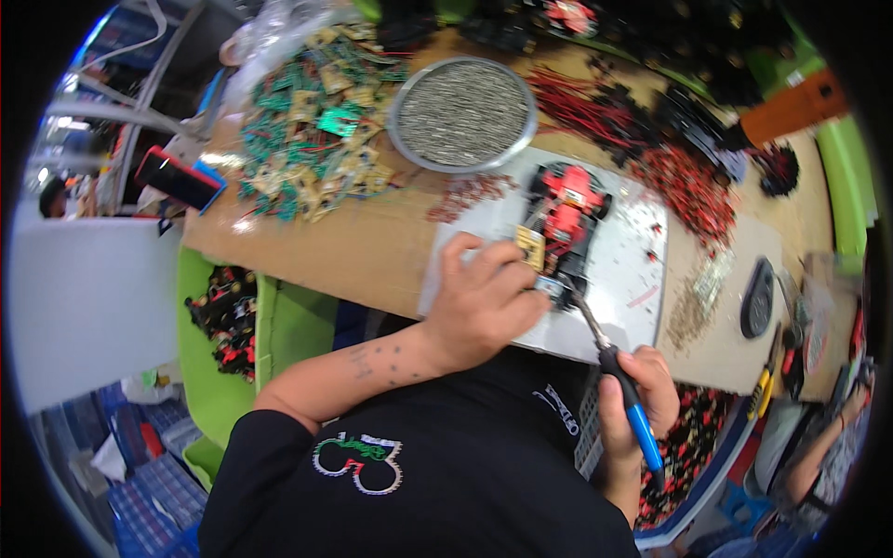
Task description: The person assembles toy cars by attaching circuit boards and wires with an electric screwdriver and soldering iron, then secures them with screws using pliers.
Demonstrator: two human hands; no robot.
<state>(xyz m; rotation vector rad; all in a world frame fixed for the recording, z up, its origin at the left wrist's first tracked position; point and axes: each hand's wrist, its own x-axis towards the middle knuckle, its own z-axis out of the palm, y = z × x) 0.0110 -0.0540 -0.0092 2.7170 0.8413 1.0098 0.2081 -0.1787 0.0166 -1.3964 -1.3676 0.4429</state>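
A red and black toy car point(569, 206) lies on a white board point(635, 288) in front of me. My left hand point(486, 299) is closed at the car's near left end, its fingertips partly hidden. Just beyond those fingertips, a small yellow circuit board point(530, 247) leans against the car's side. With my right hand point(642, 389) I grip a soldering iron point(637, 423) by its blue and black handle. Its metal tip reaches up and left to the car's near end, where contact is too small to make out.
Behind the board stands a round metal dish point(462, 113) of thin metal pieces. Wired circuit boards point(312, 130) are heaped to its left; red and black wires point(581, 102) and small red parts point(688, 191) lie right. Green bins point(209, 372) with toy cars stand left. An orange tool point(795, 107) juts in.
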